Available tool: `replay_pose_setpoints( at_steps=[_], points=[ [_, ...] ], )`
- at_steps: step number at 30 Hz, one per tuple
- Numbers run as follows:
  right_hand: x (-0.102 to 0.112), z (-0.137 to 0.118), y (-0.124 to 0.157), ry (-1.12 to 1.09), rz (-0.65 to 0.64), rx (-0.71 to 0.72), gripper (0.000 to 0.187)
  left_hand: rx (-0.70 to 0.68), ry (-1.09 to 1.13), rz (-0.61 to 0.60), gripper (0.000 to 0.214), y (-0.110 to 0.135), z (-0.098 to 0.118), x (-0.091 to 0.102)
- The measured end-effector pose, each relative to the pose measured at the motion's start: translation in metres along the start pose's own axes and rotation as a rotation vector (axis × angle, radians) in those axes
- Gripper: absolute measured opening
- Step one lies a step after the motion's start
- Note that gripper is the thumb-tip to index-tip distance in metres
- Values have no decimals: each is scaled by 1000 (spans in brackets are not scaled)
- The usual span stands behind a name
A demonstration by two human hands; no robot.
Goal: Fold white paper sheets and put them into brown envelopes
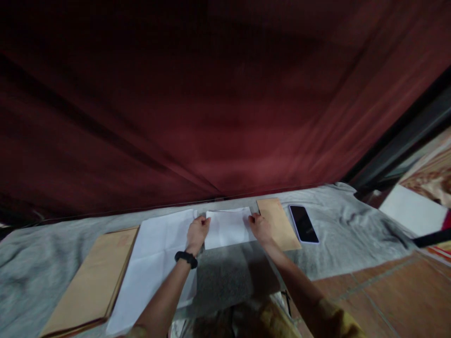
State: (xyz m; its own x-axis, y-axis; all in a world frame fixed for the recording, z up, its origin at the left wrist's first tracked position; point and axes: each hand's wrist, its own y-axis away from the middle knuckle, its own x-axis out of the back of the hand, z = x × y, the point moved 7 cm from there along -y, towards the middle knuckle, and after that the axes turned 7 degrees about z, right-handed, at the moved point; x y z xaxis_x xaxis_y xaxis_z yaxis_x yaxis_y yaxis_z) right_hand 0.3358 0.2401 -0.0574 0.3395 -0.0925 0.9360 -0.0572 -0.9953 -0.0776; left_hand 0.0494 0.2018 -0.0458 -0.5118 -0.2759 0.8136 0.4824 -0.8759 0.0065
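Observation:
A folded white sheet of paper (229,229) lies on the grey cloth between my hands. My left hand (198,231), with a dark band on its wrist, pinches the sheet's left edge. On the opposite side my right hand (260,227) has its fingers closed at the sheet's right edge. Larger white sheets (151,263) lie flat to the left, partly under my left forearm. Just beyond my right hand is a single brown envelope (280,225), its near side partly covered by that hand.
A stack of brown envelopes (93,277) lies at the far left. A phone (303,224) rests right of the single envelope. Grey cloth (345,225) covers the table. A dark red curtain (225,117) hangs behind it, and tiled floor (394,291) shows at the lower right.

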Motion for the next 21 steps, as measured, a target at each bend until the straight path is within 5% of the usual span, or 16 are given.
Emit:
replay_pose_setpoints(
  at_steps=[21],
  points=[
    [-7, -10, -9, 135, 41, -2, 35, 79, -243, 0, 33, 9, 16, 2]
  ],
)
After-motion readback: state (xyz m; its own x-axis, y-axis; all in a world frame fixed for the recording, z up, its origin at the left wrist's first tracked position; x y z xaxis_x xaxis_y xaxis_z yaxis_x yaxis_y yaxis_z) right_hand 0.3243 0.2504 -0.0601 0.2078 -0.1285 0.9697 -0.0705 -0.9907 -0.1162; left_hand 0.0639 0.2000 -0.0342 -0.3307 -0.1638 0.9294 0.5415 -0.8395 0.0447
